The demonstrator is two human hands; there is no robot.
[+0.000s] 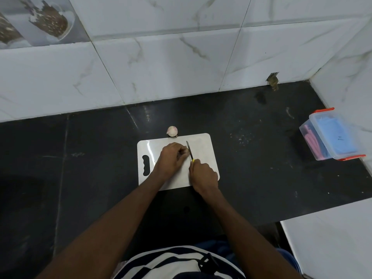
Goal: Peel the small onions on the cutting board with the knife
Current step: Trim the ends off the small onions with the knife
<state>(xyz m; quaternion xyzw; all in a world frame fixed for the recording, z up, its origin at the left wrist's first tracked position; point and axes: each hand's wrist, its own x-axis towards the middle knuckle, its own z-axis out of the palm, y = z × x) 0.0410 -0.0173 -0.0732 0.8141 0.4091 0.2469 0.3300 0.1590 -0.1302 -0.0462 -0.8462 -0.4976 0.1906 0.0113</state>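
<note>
A white cutting board (203, 147) with a handle slot on its left lies on the black counter. My left hand (173, 156) rests on the board with its fingers closed over something small, which is hidden under them. My right hand (204, 175) grips a knife (189, 151) by its yellow handle. The thin blade points away from me and lies against the fingertips of my left hand. One small pale pink onion (172, 131) sits on the counter, touching the board's far edge.
The black counter (261, 158) meets a white marble-tiled wall at the back and right. A clear plastic box (330, 137) with orange clips, holding blue and pink items, stands at the right. The counter's front edge drops off near my right arm.
</note>
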